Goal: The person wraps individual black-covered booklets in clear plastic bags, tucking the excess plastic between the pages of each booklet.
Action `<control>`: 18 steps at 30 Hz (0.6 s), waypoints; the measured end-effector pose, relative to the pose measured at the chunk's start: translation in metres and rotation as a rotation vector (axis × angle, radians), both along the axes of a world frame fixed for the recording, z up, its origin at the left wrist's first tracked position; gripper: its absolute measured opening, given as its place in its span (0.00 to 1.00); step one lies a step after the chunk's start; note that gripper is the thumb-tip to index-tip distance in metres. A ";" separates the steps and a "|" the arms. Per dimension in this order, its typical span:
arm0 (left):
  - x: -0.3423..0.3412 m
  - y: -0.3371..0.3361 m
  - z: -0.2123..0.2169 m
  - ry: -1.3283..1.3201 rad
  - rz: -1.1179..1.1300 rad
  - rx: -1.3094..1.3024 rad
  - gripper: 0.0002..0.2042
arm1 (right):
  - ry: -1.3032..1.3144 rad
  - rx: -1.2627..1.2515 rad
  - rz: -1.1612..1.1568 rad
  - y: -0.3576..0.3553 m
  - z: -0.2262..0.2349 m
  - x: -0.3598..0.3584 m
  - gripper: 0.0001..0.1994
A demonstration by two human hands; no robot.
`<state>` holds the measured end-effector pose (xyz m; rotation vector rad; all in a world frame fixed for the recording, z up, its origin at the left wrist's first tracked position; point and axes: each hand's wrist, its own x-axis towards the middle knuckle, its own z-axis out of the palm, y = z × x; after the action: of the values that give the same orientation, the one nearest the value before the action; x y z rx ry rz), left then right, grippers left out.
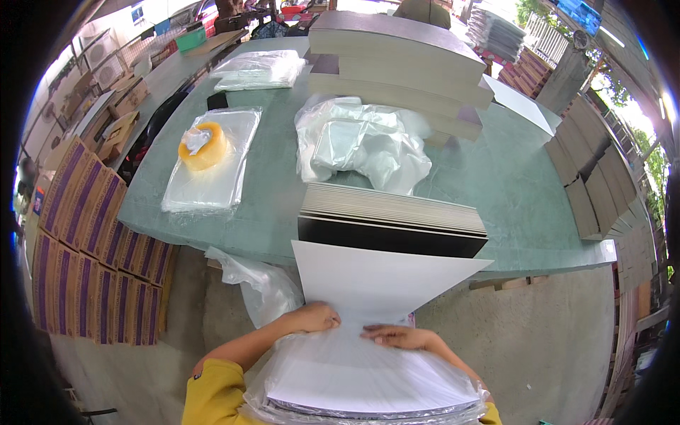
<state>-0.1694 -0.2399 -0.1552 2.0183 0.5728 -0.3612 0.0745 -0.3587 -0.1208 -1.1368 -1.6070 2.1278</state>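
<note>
1. Left hand (312, 316) was curled closed at the left of the bag's mouth; whether it pinched film, sheet or both could not be told. Right hand (397, 336) was partly open, fingers spread over the film on the right.
2. Clear bag (280, 372) lay nearest the wearer, on the near side of the table (496, 205), with white board inside. Its film appeared light, limp and slippery, best gathered by the rim.
3. White sheet (382, 276) rose between bag and stack (393, 210); its lower end was hidden. It looked stiff, light and easily creased or scuffed, best held by opposite side edges.
4. Filled, the bag would probably be heavier, needing support from beneath.
</note>
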 end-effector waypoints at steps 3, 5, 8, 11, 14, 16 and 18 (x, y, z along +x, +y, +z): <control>0.031 -0.001 0.075 -0.022 -0.272 0.192 0.15 | -0.163 0.030 0.145 0.023 0.021 -0.010 0.24; 0.056 -0.002 0.127 -0.360 -0.164 0.313 0.15 | -0.174 0.261 0.305 0.039 0.037 -0.017 0.26; 0.068 -0.004 0.228 -0.743 0.157 0.234 0.21 | -0.157 0.148 0.072 0.062 0.127 -0.025 0.25; 0.057 0.007 0.246 -1.077 0.157 0.307 0.21 | 0.510 0.326 -0.452 0.066 0.097 -0.001 0.22; 0.044 0.014 0.228 -1.016 0.429 0.298 0.22 | 0.596 0.319 -0.872 0.045 0.137 -0.012 0.24; 0.042 0.007 0.204 -0.823 0.448 0.159 0.22 | 0.595 0.384 -0.812 0.040 0.150 -0.020 0.27; 0.034 0.009 0.194 -0.756 0.580 0.081 0.22 | 0.446 0.253 -0.794 0.036 0.151 -0.025 0.24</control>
<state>-0.1358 -0.2306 0.0387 1.7779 0.6447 0.7516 0.0499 -0.3223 0.0306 -0.9122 -0.9546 1.4641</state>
